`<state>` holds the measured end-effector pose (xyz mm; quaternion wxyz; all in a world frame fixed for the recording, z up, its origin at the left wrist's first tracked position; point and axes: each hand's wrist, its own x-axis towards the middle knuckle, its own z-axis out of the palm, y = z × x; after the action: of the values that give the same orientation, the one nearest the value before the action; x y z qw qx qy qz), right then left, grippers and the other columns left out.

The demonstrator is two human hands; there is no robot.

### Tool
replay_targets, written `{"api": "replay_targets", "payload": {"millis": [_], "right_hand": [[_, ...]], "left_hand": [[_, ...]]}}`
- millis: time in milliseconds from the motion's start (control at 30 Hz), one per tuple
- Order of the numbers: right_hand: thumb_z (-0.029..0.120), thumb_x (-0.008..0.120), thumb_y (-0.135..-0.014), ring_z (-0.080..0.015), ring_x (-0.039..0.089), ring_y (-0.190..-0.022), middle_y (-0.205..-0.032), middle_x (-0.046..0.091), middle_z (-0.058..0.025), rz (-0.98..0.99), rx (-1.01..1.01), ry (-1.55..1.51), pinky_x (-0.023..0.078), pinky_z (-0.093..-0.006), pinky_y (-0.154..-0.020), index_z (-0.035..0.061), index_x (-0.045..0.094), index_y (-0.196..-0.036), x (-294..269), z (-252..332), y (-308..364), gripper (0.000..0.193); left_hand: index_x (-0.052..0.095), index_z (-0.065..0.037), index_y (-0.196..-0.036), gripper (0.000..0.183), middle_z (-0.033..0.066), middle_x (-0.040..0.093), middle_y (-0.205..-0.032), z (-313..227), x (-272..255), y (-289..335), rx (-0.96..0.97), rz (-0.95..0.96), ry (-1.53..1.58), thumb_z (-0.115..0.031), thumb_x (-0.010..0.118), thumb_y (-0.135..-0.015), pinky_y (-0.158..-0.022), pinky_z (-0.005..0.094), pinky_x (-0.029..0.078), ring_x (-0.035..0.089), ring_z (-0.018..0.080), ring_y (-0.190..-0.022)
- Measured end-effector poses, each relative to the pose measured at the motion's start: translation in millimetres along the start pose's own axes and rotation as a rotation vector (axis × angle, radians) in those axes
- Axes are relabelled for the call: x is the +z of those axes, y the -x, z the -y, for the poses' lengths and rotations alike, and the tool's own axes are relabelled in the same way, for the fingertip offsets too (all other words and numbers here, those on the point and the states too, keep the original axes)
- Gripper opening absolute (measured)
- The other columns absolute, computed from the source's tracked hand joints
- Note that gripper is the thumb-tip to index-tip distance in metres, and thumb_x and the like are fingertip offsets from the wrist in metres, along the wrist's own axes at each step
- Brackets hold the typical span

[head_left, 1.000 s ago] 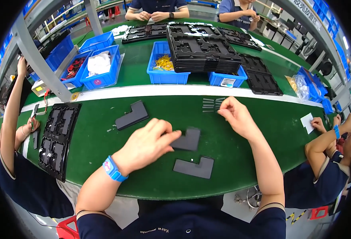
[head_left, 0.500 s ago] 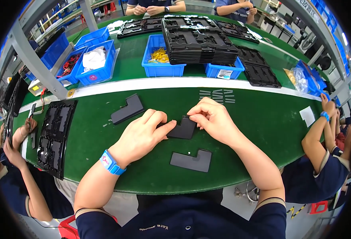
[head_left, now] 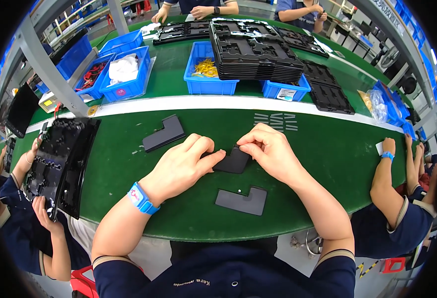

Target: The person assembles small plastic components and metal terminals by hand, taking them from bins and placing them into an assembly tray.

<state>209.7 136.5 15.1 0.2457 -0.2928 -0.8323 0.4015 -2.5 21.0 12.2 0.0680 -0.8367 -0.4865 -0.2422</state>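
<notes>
1. Since the first frame, the right hand has been brought from the pale strips to the middle L-shaped piece; since half a second ago, a black frame has been lowered by a co-worker at the left.

2. The middle L-shaped piece is set on the green table between both hands, its left part hidden by the left hand.

3. The right thumb and forefinger are brought together at the top of the piece's short limb; whether a strip is pinched there cannot be told.

4. The left fingers are curled, with the thumb tip laid at the piece; whether it is clamped or only steadied cannot be told.

5. By judgement, small placing or pressing work is being done at that edge. It would be best done with the piece held flat by the left hand, the edge kept uncovered, and light, even pressure given by the right fingertips.

6. Another L-shaped piece is left lying beyond the left hand; the near L-shaped piece, with a small white bit at its notch, should be kept clear of the wrists.
</notes>
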Motion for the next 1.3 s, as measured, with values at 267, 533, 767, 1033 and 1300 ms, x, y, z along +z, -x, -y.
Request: {"api": "replay_targets", "payload": {"millis": [267, 533, 767, 1033, 1300], "right_hand": [[0.0, 0.067, -0.087, -0.0109, 0.058, -0.07, -0.086, 0.059, -0.0044, -0.048, -0.05, 0.034, 0.049, -0.026, -0.063, -0.0004, 0.071, -0.096, 1, 4, 2, 0.009], [0.002, 0.067, -0.087, -0.0184, 0.064, -0.075, -0.086, 0.061, -0.0086, -0.018, 0.012, 0.003, 0.052, -0.0306, -0.067, -0.0008, 0.071, -0.095, -1, 7, 1, 0.009], [0.002, 0.067, -0.087, -0.0178, 0.064, -0.075, -0.086, 0.061, -0.0082, -0.021, 0.011, 0.009, 0.052, -0.0299, -0.066, -0.0006, 0.071, -0.094, 0, 7, 1, 0.009], [0.004, 0.069, -0.086, -0.0144, 0.063, -0.075, -0.088, 0.062, -0.007, 0.007, 0.057, -0.039, 0.052, -0.0284, -0.068, -0.0004, 0.072, -0.094, -3, 1, -2, 0.009], [0.016, 0.066, -0.092, -0.0062, 0.055, -0.057, -0.071, 0.062, -0.0012, 0.204, 0.218, -0.33, 0.045, -0.0224, -0.05, 0.0003, 0.066, -0.089, -10, -12, -5, 0.015]], "left_hand": [[0.067, -0.01, -0.112, 0.049, 0.0061, 0.055, -0.099, 1, 1, 1, -0.007, 0.012, 0.004, -0.01, 0.08, -0.064, -0.069, 0.0337, 0.053, 0.056, 0.0239, -0.089], [0.067, -0.011, -0.112, 0.049, 0.0062, 0.054, -0.099, 1, 2, 2, -0.001, 0.003, -0.006, -0.01, 0.08, -0.065, -0.068, 0.0337, 0.053, 0.056, 0.0237, -0.089], [0.067, -0.011, -0.113, 0.049, 0.0063, 0.054, -0.099, 1, 3, 2, 0.007, -0.01, -0.006, -0.01, 0.079, -0.065, -0.068, 0.0336, 0.053, 0.056, 0.0235, -0.089], [0.067, -0.008, -0.112, 0.045, 0.0063, 0.054, -0.098, 4, 2, 0, 0.052, -0.024, -0.023, -0.009, 0.075, -0.068, -0.067, 0.0323, 0.053, 0.055, 0.0231, -0.088], [0.065, -0.009, -0.113, 0.041, 0.0072, 0.055, -0.1, 5, 4, 5, 0.071, -0.035, -0.014, -0.014, 0.072, -0.073, -0.07, 0.033, 0.053, 0.057, 0.0245, -0.092]]}}
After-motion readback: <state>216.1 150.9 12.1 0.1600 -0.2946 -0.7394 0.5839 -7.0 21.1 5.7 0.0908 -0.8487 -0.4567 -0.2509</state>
